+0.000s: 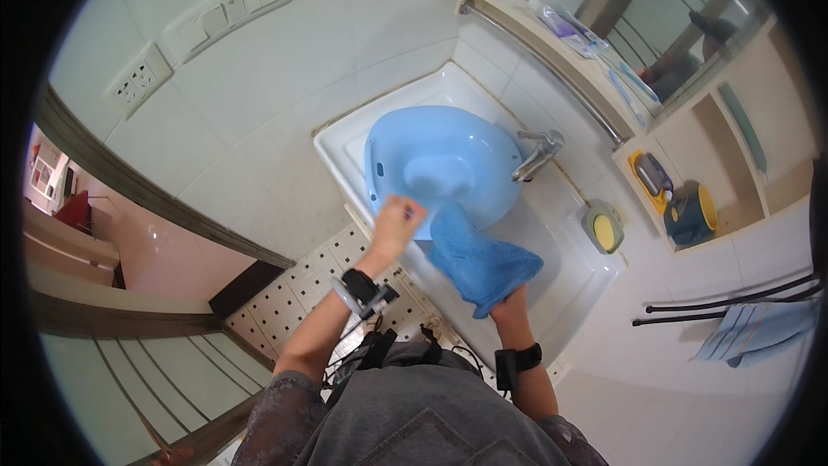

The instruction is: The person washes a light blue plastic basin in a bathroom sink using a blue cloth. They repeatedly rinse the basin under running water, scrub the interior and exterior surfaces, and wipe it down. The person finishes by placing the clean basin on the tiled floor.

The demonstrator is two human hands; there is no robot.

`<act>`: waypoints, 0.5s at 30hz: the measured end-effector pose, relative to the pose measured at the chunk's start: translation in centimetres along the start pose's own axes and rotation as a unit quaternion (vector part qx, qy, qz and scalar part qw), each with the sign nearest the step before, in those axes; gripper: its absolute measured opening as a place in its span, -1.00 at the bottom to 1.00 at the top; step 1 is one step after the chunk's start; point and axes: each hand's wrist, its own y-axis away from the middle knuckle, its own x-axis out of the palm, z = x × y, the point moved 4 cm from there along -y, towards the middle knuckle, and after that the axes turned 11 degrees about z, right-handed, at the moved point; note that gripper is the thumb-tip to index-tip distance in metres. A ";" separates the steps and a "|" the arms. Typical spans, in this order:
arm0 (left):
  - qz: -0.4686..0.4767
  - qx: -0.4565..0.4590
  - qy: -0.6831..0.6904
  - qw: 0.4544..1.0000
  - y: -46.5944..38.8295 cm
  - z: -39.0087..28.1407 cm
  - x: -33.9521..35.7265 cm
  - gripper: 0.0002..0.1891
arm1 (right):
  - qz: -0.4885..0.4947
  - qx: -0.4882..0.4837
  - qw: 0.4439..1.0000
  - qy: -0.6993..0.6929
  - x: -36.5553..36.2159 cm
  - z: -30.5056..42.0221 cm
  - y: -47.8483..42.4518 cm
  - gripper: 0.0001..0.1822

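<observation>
A light blue plastic basin (pixel 440 136) sits in the white sink (pixel 543 310), its side holes facing left. My right hand is inside or under a blue terry cloth (pixel 479 265), which drapes over it and hides the fingers; only the wrist (pixel 511 310) shows. The cloth's far end reaches over the basin's near rim. My left hand (pixel 394 226) is curled and slightly blurred above the near left side of the basin. A small dark spot shows at its fingers, too unclear to name.
A chrome faucet (pixel 540 155) stands right of the basin. Beyond it are a soap dish with yellow soap (pixel 603 233), a shelf with toothpaste (pixel 563 29) and a dark mug (pixel 689 217). A metal rail (pixel 543 68) runs below the shelf. A striped towel (pixel 757 330) hangs at right.
</observation>
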 end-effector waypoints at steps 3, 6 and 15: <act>-0.158 -0.032 -0.141 0.977 -3.2 6.6 -3.7 -0.58 | -0.017 0.047 0.996 -0.075 -2.6 -0.2 1.5 -0.46; -0.133 -0.142 -0.210 0.958 -5.9 11.0 -4.8 -0.48 | -0.002 0.030 0.998 -0.053 -2.2 0.3 3.1 -0.47; -0.043 -0.173 0.047 0.983 -11.1 16.1 -5.4 -0.50 | -0.045 -0.046 0.998 0.001 -0.6 0.1 4.8 -0.44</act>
